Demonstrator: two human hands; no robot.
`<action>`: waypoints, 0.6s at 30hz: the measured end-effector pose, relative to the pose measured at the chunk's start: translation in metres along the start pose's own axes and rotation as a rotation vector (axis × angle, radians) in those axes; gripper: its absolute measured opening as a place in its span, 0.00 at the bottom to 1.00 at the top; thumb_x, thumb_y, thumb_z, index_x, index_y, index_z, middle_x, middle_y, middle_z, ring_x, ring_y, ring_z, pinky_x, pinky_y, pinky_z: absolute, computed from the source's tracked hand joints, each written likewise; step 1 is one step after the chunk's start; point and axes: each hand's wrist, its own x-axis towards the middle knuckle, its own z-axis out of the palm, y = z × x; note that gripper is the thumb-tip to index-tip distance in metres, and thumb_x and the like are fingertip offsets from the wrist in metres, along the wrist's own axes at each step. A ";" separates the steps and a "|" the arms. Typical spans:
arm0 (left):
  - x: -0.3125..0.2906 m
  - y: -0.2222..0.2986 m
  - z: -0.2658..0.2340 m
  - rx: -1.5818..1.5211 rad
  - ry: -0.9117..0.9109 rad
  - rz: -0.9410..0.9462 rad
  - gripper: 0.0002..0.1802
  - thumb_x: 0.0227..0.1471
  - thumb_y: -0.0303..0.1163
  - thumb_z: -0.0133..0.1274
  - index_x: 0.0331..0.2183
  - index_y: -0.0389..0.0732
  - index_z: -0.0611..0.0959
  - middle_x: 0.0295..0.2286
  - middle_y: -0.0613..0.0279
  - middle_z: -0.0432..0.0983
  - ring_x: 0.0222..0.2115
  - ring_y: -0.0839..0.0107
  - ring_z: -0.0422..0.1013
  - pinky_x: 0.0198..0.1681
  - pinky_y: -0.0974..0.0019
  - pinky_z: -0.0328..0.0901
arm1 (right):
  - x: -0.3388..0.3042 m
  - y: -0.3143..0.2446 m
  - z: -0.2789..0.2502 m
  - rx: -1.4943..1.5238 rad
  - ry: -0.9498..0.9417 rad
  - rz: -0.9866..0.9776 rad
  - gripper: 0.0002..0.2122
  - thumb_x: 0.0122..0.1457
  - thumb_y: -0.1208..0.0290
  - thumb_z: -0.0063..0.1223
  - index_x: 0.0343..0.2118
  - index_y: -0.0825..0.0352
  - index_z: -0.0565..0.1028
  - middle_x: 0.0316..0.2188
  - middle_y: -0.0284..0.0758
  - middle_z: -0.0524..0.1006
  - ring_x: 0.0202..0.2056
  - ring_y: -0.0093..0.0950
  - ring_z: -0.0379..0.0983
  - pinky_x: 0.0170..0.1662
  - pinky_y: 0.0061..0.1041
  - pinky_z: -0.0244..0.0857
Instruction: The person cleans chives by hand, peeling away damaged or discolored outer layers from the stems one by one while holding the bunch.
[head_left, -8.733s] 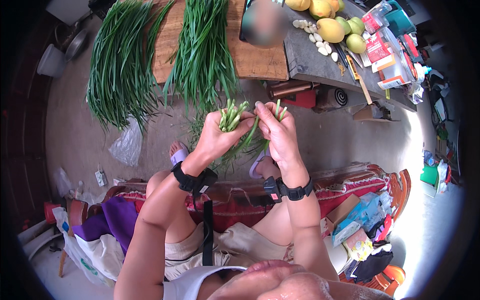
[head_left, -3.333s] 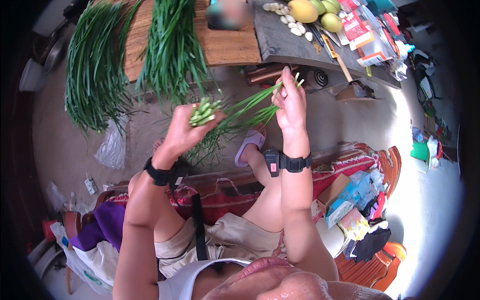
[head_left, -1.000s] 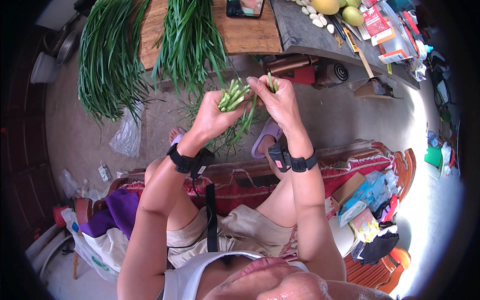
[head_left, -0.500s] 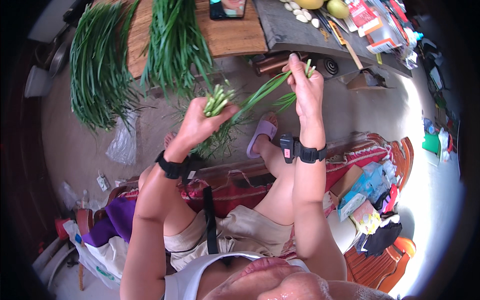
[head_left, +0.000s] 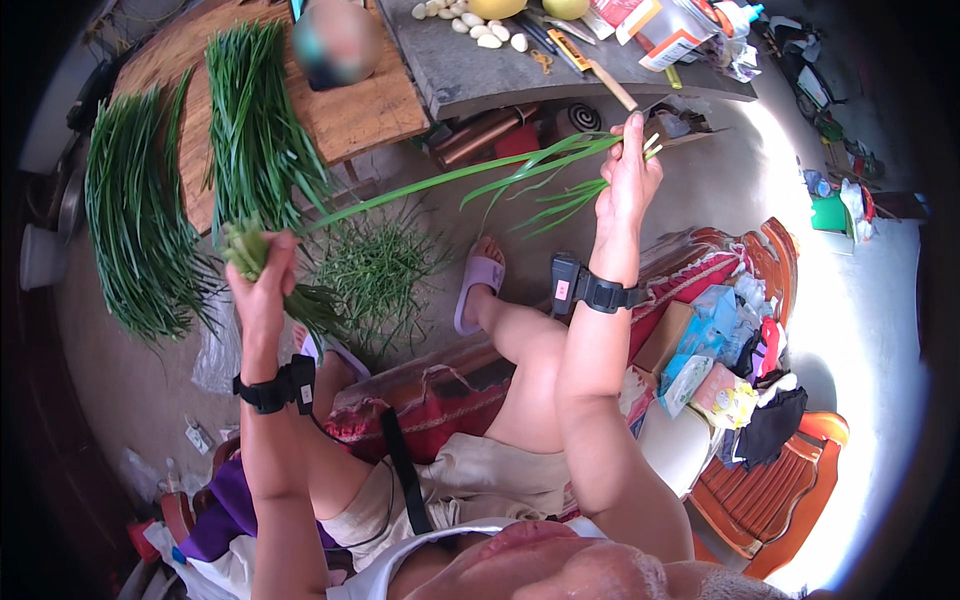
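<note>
Left hand [head_left: 262,280]: grip clamped around a bundle of green stalks [head_left: 246,246], before the wooden bench [head_left: 372,118]. Right hand [head_left: 627,188], well apart: grip pinched on several slender strands [head_left: 545,160], trailing leftward. Two leafy heaps [head_left: 252,115] drape over the bench; loose greenery [head_left: 370,270] litters the floor [head_left: 710,180].

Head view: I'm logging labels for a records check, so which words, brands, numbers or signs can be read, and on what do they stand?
None reads clearly enough to quote.
Pink tag on the right wristband: too small.
White tag on the left wristband: too small.
Yellow tool: dark marks, too small.
Orange-and-white label: too small.
Red-and-white packaging: too blurred.
</note>
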 end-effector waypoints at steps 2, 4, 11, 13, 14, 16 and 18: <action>0.005 0.001 -0.007 -0.146 0.157 0.061 0.06 0.53 0.30 0.55 0.30 0.37 0.79 0.16 0.70 0.65 0.12 0.83 0.56 0.14 0.76 0.47 | 0.007 0.000 -0.004 0.046 0.030 -0.012 0.16 0.58 0.56 0.56 0.25 0.65 0.73 0.15 0.22 0.62 0.13 0.10 0.51 0.15 0.13 0.40; 0.011 0.000 -0.021 -0.289 0.265 0.098 0.05 0.54 0.30 0.55 0.30 0.39 0.78 0.16 0.70 0.63 0.12 0.83 0.53 0.14 0.77 0.45 | 0.010 -0.001 -0.007 0.089 0.066 -0.018 0.15 0.58 0.57 0.56 0.25 0.65 0.72 0.15 0.22 0.63 0.13 0.11 0.53 0.15 0.13 0.41; -0.010 0.021 0.025 0.028 0.042 -0.078 0.11 0.47 0.34 0.62 0.25 0.40 0.78 0.15 0.75 0.66 0.13 0.84 0.59 0.15 0.77 0.51 | -0.049 0.003 0.051 -0.194 -0.302 -0.017 0.16 0.57 0.59 0.59 0.21 0.68 0.76 0.16 0.28 0.72 0.18 0.14 0.62 0.22 0.15 0.55; -0.010 0.023 0.040 0.119 -0.073 -0.125 0.08 0.46 0.33 0.63 0.26 0.39 0.82 0.15 0.75 0.68 0.15 0.84 0.61 0.17 0.76 0.54 | -0.074 0.002 0.069 -0.262 -0.441 -0.048 0.19 0.56 0.58 0.59 0.18 0.69 0.76 0.15 0.28 0.72 0.17 0.13 0.62 0.22 0.15 0.55; -0.010 0.027 0.045 0.116 -0.130 -0.119 0.08 0.46 0.32 0.62 0.30 0.39 0.83 0.17 0.75 0.70 0.16 0.85 0.62 0.19 0.77 0.55 | -0.086 0.006 0.077 -0.257 -0.506 -0.036 0.19 0.56 0.57 0.59 0.18 0.69 0.76 0.15 0.28 0.72 0.17 0.13 0.62 0.21 0.15 0.55; -0.011 0.025 0.051 0.048 -0.200 -0.092 0.12 0.47 0.34 0.62 0.34 0.39 0.84 0.19 0.73 0.73 0.17 0.85 0.63 0.20 0.77 0.57 | -0.106 0.013 0.089 -0.310 -0.618 0.012 0.19 0.55 0.56 0.60 0.18 0.69 0.76 0.14 0.27 0.72 0.16 0.13 0.62 0.21 0.15 0.54; -0.011 0.030 0.058 0.038 -0.251 -0.158 0.14 0.47 0.37 0.63 0.35 0.38 0.84 0.20 0.73 0.73 0.17 0.85 0.62 0.18 0.76 0.58 | -0.114 0.019 0.096 -0.328 -0.726 0.007 0.19 0.56 0.57 0.59 0.18 0.68 0.76 0.13 0.26 0.71 0.16 0.13 0.63 0.21 0.15 0.54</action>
